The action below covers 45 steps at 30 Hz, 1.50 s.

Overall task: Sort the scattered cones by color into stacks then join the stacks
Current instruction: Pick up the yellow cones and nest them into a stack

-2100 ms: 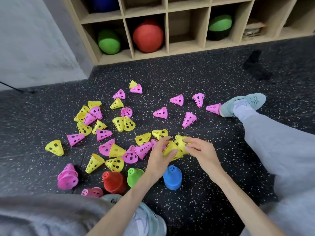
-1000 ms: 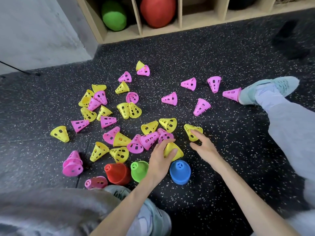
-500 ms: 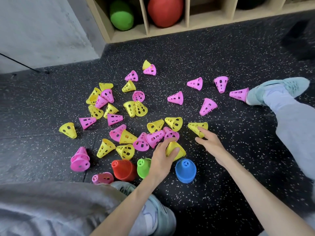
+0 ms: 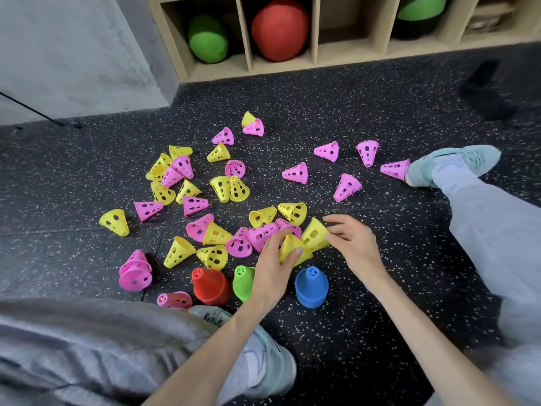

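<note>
Several yellow and pink perforated cones lie scattered over the black speckled floor. My left hand point(image 4: 273, 266) grips a small stack of yellow cones point(image 4: 294, 249) near the floor. My right hand point(image 4: 351, 240) pinches a single yellow cone point(image 4: 314, 234) right beside that stack, its wide end toward the stack. In front of my left leg stand a red stack point(image 4: 209, 285), a green stack point(image 4: 243, 281) and a blue stack point(image 4: 311, 287). A pink stack point(image 4: 135, 271) lies at the left, and a single pink cone point(image 4: 174, 300) lies by my knee.
A wooden cubby shelf point(image 4: 313, 54) along the back wall holds green point(image 4: 207, 38) and red point(image 4: 279, 27) balls. My right leg and pale green shoe point(image 4: 450, 165) stretch across the right side, touching a pink cone point(image 4: 395, 169). My left knee and shoe point(image 4: 263, 361) fill the foreground.
My right hand reached out to a yellow cone on the floor, picked it up and brought it back next to the yellow stack in my left hand. The camera view shifted slightly.
</note>
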{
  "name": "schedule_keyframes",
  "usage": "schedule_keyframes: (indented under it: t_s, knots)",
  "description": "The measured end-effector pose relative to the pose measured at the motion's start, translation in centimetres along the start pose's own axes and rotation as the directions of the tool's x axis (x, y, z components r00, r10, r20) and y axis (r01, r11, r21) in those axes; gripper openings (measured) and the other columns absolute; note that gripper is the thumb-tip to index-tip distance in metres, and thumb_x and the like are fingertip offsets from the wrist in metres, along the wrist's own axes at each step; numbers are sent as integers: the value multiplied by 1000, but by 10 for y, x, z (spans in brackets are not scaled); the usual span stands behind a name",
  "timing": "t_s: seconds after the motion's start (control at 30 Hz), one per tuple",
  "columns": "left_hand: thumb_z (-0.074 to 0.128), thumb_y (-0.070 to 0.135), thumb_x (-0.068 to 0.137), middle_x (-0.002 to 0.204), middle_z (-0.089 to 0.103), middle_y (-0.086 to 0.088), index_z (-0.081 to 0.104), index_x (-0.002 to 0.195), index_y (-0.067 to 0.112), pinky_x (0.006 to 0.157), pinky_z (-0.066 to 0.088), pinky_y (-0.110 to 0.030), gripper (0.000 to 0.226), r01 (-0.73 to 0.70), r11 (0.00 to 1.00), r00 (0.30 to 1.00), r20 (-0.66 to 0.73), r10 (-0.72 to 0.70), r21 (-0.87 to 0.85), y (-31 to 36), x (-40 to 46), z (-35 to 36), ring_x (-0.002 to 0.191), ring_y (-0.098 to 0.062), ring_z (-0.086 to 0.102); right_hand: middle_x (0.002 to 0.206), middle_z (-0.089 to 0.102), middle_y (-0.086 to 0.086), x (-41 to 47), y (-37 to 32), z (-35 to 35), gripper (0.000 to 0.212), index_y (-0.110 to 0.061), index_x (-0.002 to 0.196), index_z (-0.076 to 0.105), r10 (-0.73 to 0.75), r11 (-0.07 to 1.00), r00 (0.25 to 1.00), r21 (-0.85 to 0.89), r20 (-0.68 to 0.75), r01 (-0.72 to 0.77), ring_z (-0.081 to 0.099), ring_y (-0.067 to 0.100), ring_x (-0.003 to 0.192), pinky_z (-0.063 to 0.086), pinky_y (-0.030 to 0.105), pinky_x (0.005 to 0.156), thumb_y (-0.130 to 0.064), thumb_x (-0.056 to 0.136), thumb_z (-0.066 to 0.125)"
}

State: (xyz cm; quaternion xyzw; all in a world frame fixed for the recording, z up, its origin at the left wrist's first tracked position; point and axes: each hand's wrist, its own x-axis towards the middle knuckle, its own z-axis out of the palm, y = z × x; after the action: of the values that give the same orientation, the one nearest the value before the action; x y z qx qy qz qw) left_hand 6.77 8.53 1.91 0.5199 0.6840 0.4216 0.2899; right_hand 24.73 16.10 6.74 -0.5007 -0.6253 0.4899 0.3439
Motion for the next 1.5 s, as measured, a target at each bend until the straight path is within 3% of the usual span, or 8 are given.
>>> schedule_keyframes:
  t_s: [0.17, 0.33, 0.6, 0.83, 0.93, 1.07, 1.3, 1.5]
  knots:
    - [65, 32, 99, 131, 54, 33, 47, 127, 52, 109, 42, -28, 40, -37, 999, 999, 3, 37, -2, 15, -5, -3, 130, 5, 47, 86, 77, -7, -12, -4, 4, 37, -30, 117, 70, 1, 1000, 998, -10, 63, -1, 73, 8, 88, 57, 37, 92, -5, 90, 70]
    - [65, 35, 99, 136, 57, 23, 52, 136, 35, 111, 44, -36, 40, -37, 999, 999, 8, 37, -12, 17, -7, -4, 130, 1, 49, 86, 76, -7, -17, -11, 1, 38, -33, 115, 74, -34, 998, 996, -52, 81, 38, 73, 8, 87, 56, 31, 90, -5, 91, 68]
    - [64, 37, 99, 132, 57, 28, 52, 137, 36, 104, 42, -22, 39, -15, 1000, 999, 40, 16, -23, 27, -5, 0, 125, 5, 50, 81, 74, -13, -23, -16, -2, 50, -49, 100, 71, -74, 992, 989, -89, 126, 85, 72, 6, 81, 57, 29, 81, 0, 91, 65]
    - [64, 36, 99, 131, 61, 18, 56, 137, 26, 107, 45, -28, 40, 12, 997, 999, -39, -15, -76, 36, 4, 5, 123, 3, 53, 93, 76, -10, -23, -15, 1, 42, -42, 119, 71, -65, 997, 983, -29, 173, 71, 72, 7, 90, 57, 32, 91, -11, 90, 72]
    - [66, 35, 98, 126, 62, 18, 57, 133, 28, 103, 49, -31, 36, 15, 993, 998, -65, -23, -115, 42, 9, 9, 119, 6, 53, 92, 76, -10, -20, -15, 2, 46, -44, 122, 66, -62, 997, 988, -25, 143, 66, 70, 5, 92, 52, 28, 91, -14, 88, 75]
    - [66, 34, 98, 125, 63, 15, 57, 134, 29, 97, 43, -16, 38, -2, 991, 999, -35, -3, -136, 51, 16, 11, 119, 8, 52, 84, 75, -4, -17, -15, 2, 48, -44, 123, 64, -51, 998, 996, -30, 79, 54, 68, 7, 91, 47, 22, 87, -10, 90, 71]
    - [65, 34, 99, 123, 64, 16, 57, 135, 28, 89, 41, -8, 37, -9, 995, 999, 49, 14, -97, 58, 37, 13, 116, 6, 55, 81, 75, -8, -8, -15, -1, 42, -41, 121, 65, -53, 999, 999, 9, -2, 53, 69, 3, 91, 46, 24, 88, -12, 91, 70]
    - [66, 35, 98, 121, 67, 17, 62, 129, 28, 99, 45, -20, 32, 3, 996, 998, 66, 3, -93, 46, 59, 15, 117, 4, 57, 83, 77, -8, 7, -4, 2, 38, -35, 126, 65, -38, 998, 999, 39, -25, 39, 71, 5, 90, 51, 30, 89, -14, 94, 68]
